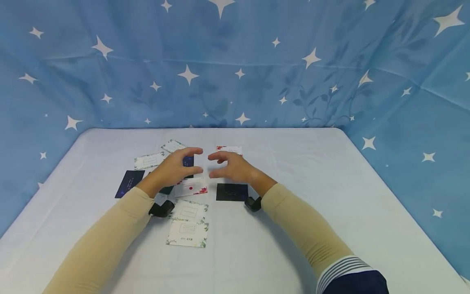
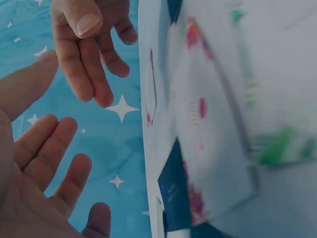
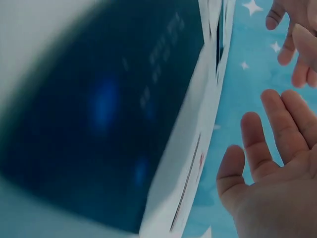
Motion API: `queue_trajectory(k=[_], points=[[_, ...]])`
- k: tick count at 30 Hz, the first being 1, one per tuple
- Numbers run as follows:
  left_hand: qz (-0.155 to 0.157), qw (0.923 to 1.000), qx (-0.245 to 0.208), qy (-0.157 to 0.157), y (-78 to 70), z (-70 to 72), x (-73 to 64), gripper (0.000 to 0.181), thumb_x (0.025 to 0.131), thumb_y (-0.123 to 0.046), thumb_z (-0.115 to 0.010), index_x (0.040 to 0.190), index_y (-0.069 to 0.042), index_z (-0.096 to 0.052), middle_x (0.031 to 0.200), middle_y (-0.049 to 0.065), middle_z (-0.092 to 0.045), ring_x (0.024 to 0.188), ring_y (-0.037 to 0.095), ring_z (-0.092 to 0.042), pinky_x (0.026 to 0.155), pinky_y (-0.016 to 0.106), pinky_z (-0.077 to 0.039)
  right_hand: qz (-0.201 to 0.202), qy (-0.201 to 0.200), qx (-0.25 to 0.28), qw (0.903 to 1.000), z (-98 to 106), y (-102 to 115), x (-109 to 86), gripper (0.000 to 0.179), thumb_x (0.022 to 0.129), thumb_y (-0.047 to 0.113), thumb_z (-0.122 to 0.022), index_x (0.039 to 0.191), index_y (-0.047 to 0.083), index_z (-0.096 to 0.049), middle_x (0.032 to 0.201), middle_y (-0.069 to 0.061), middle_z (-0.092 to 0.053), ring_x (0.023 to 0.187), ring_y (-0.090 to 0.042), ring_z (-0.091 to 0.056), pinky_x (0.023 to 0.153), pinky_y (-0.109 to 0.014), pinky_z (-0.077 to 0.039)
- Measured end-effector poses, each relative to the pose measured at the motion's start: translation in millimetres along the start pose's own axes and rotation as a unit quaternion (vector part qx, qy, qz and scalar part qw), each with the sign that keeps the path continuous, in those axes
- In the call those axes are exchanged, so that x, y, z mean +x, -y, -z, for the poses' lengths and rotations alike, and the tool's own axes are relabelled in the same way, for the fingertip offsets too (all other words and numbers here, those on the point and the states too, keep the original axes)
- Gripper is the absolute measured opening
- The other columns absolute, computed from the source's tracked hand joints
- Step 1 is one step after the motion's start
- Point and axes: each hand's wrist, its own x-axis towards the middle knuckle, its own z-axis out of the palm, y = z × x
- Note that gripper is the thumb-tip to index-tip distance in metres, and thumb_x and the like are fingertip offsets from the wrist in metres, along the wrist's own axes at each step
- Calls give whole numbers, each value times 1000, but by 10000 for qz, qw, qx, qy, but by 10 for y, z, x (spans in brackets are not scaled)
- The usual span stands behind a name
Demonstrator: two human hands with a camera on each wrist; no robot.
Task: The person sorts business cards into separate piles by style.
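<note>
Both hands are held over the table with fingers relaxed and apart, fingertips facing each other across a small gap. The left hand (image 1: pixel 172 168) overlaps a dark blue card (image 1: pixel 188 161) in the head view. Just below it lies a white card with red flowers (image 1: pixel 191 188). The right hand (image 1: pixel 236 168) partly hides another red-flowered white card (image 1: pixel 229 149), and a black card (image 1: pixel 232 192) lies below it. Neither palm holds anything: the left wrist view shows the left hand (image 2: pixel 44 173) bare, the right wrist view the right hand (image 3: pixel 277 168).
Two white cards with green leaves, an upper (image 1: pixel 189 210) and a lower (image 1: pixel 187 234), lie toward the front. At the left are a dark card (image 1: pixel 130 183) and a leafy card (image 1: pixel 148 161); another leafy card (image 1: pixel 172 145) lies farther back. A starry blue curtain (image 1: pixel 235 90) stands behind the white table (image 1: pixel 330 204).
</note>
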Motion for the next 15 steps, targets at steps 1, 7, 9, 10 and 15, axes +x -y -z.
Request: queue_trajectory(k=[1,7,9,10,15], points=[[28,10000,9,0,16,-3,-49,62,94,-27,-72,149,-13,-47,152,10,-43,143,33,-31,110,62,-25,3,81,-84,9999,-20,22,-6,60,87,28,-78,142,13,-57,140,2,-57,124,-20,-49,100,-43,-44],[440,9980,428,-150,124,5,-318,62,92,-32,-74,147,-15,-50,154,17,-37,143,41,-27,108,67,-24,17,354,-387,9986,-117,90,-13,60,87,28,-78,142,14,-57,139,4,-58,126,-20,-49,104,-42,-42],[549,9969,532,-162,166,19,-383,62,92,-33,-74,147,-15,-51,153,19,-37,143,42,-27,107,67,-24,-47,385,-407,9984,-149,99,-7,60,87,28,-79,141,14,-58,138,5,-58,127,-20,-49,104,-41,-42],[600,9966,548,-157,187,25,-410,61,92,-33,-74,146,-15,-51,153,19,-38,143,42,-28,107,66,-25,-93,416,-446,9981,-165,110,-5,60,87,28,-79,141,15,-58,138,5,-58,127,-20,-49,104,-41,-41],[742,9947,706,-58,257,32,-496,62,89,-33,-77,144,-14,-54,149,17,-44,143,42,-27,108,66,-23,-221,712,-839,9937,-248,162,6,63,85,31,-82,142,18,-57,142,1,-56,131,-21,-47,109,-41,-36]])
